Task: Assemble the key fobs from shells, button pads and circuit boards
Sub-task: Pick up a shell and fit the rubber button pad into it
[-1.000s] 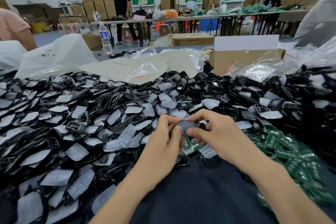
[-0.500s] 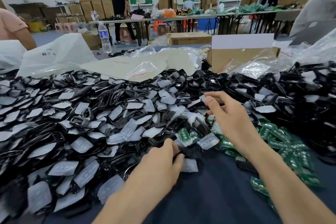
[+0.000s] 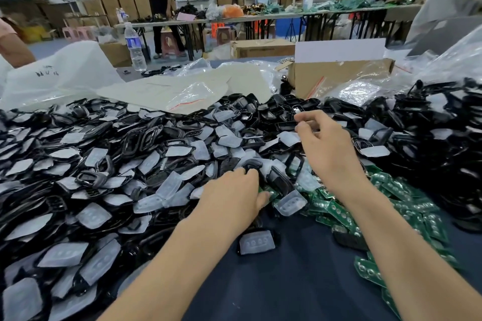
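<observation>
A big heap of black shells point(image 3: 146, 138) mixed with translucent white button pads point(image 3: 169, 187) covers the table. Green circuit boards point(image 3: 391, 200) lie in a pile at the right. My left hand point(image 3: 232, 198) rests on the near edge of the heap, its fingertips on a black shell point(image 3: 252, 164) and its thumb lying apart over a green board. My right hand point(image 3: 326, 148) reaches farther back over the shells, thumb and forefinger slightly apart with nothing between them. A black shell fitted with a pad point(image 3: 257, 242) lies on the dark blue cloth point(image 3: 287, 289).
A cardboard box point(image 3: 339, 78) and clear plastic bags point(image 3: 182, 91) sit behind the heap, with a white sack point(image 3: 57, 73) and a water bottle point(image 3: 134, 47) at the back left. Another black pile point(image 3: 443, 138) rises at the right. People stand by far tables point(image 3: 260, 17).
Both hands held one fob together, then parted. The left hand dropped to the heap's near edge and the shell with the pad now lies on the cloth. The right hand reached farther back.
</observation>
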Demonstrator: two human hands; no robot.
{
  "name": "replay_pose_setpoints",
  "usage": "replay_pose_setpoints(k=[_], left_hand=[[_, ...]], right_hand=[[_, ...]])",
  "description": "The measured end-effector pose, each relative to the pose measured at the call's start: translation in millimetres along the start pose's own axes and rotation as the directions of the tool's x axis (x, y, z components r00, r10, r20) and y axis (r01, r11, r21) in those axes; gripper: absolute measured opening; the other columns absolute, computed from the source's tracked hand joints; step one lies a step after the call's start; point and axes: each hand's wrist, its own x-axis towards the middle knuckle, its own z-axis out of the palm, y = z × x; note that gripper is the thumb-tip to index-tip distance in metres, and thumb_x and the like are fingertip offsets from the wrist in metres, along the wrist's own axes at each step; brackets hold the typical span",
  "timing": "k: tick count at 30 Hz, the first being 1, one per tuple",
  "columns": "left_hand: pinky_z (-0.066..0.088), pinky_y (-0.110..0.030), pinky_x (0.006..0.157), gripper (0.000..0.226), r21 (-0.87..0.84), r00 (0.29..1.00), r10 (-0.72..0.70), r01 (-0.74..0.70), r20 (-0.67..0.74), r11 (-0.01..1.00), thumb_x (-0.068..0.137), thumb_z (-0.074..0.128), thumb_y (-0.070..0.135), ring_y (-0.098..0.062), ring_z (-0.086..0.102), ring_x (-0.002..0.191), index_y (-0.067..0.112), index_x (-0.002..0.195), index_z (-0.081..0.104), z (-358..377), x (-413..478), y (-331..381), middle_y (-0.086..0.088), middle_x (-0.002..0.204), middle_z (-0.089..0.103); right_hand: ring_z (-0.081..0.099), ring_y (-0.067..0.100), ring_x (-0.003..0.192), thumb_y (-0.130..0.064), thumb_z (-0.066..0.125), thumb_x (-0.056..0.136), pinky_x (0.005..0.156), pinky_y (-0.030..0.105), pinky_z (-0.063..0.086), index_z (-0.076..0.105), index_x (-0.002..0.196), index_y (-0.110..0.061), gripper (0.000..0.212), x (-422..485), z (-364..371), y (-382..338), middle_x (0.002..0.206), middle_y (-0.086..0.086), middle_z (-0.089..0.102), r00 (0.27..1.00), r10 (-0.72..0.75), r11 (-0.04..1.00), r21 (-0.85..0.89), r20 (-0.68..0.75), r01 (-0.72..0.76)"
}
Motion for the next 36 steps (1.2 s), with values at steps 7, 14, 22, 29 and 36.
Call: replay_pose_setpoints(k=[7,14,22,29,36], left_hand=[[0.031,-0.032,0.052,0.02,0.307,0.972,0.141,-0.077,-0.189,0.948,0.102,0.052,0.014,-0.024,0.062,0.073,0.019,0.087,0.038,7,21,-9,0.005,0.072,0.037],[0.041,-0.034,0.065,0.034,-0.226,0.96,-0.05,-0.014,-0.277,0.974,0.105,0.039,0.036,-0.023,0.047,0.069,0.017,0.078,0.046,-11,66,-29,-0.001,0.07,0.049],[0.055,-0.03,0.053,0.036,-0.995,0.891,-0.446,-0.058,-0.087,0.077,0.096,0.061,0.035,-0.021,0.071,0.066,-0.001,0.096,0.063,-20,72,-43,-0.004,0.081,0.077],[0.035,-0.02,0.038,0.013,-0.944,0.849,-0.527,-0.2,-0.033,-0.264,0.101,0.053,0.019,-0.011,0.052,0.046,0.009,0.094,0.058,-22,68,-53,-0.005,0.08,0.076],[0.032,-0.018,0.035,0.033,-0.849,0.861,-0.486,-0.14,0.15,-0.509,0.101,0.052,0.048,-0.008,0.042,0.041,0.016,0.095,0.05,-14,58,-54,0.005,0.057,0.054]], right_hand=[[0.056,0.017,0.076,-0.023,0.044,0.105,0.064,0.029,0.042,0.056,0.13,-0.018,0.028,15,-9,19,0.113,0.002,0.063,0.995,0.087,0.947,-0.313,0.047,-0.068],[0.051,0.03,0.116,-0.023,0.043,0.105,0.098,0.046,0.046,0.05,0.138,-0.02,0.034,37,18,24,0.134,0.011,0.052,0.987,0.126,0.863,-0.501,0.095,-0.062],[0.042,0.033,0.132,-0.031,0.039,0.107,0.105,0.046,0.035,0.042,0.147,-0.021,0.041,87,44,33,0.146,0.012,0.044,0.979,0.162,0.749,-0.661,0.124,-0.04],[0.045,0.035,0.13,-0.038,0.05,0.104,0.103,0.047,0.036,0.049,0.141,-0.025,0.04,107,39,47,0.139,0.01,0.052,0.957,0.225,0.676,-0.737,0.182,-0.019],[0.058,0.03,0.113,-0.028,0.05,0.105,0.096,0.046,0.045,0.066,0.123,-0.025,0.024,93,32,38,0.121,0.001,0.066,0.989,0.062,0.778,-0.628,0.137,0.038]])
